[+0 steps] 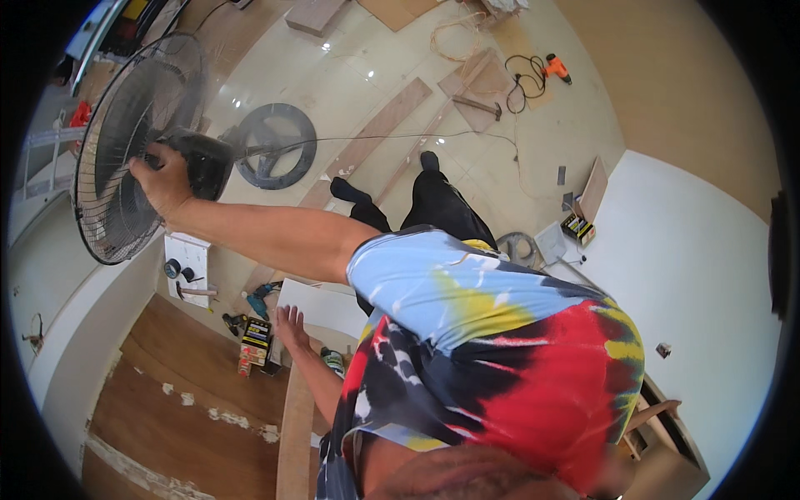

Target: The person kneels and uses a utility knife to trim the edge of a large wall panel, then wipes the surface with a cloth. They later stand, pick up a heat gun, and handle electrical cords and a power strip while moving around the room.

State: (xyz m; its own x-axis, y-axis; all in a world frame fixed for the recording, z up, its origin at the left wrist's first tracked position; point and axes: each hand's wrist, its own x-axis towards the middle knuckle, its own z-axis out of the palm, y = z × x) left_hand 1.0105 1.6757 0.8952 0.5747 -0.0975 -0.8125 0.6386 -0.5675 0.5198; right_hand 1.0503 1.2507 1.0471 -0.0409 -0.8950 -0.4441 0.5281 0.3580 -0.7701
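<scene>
Across the left side, my right hand (169, 182) is closed on the back of a black pedestal fan (104, 154), by its motor housing (208, 162). The fan's round wire cage faces left, and its round grey base (304, 148) is on the tiled floor. Part of my grip is hidden behind the hand itself. Lower down, my left hand (291, 327) has its fingers apart and holds nothing. Close to it are a white sheet (325, 307), a teal power drill (260, 298) and a black-and-yellow box (256, 333).
Long wooden planks (387, 115), a hammer (477, 106) and an orange corded power tool (558, 69) lie on the floor. A thin cord (367, 137) crosses it. Another hammer (196, 292) is on a white board at left. Brown wood panels (196, 358) fill the lower left.
</scene>
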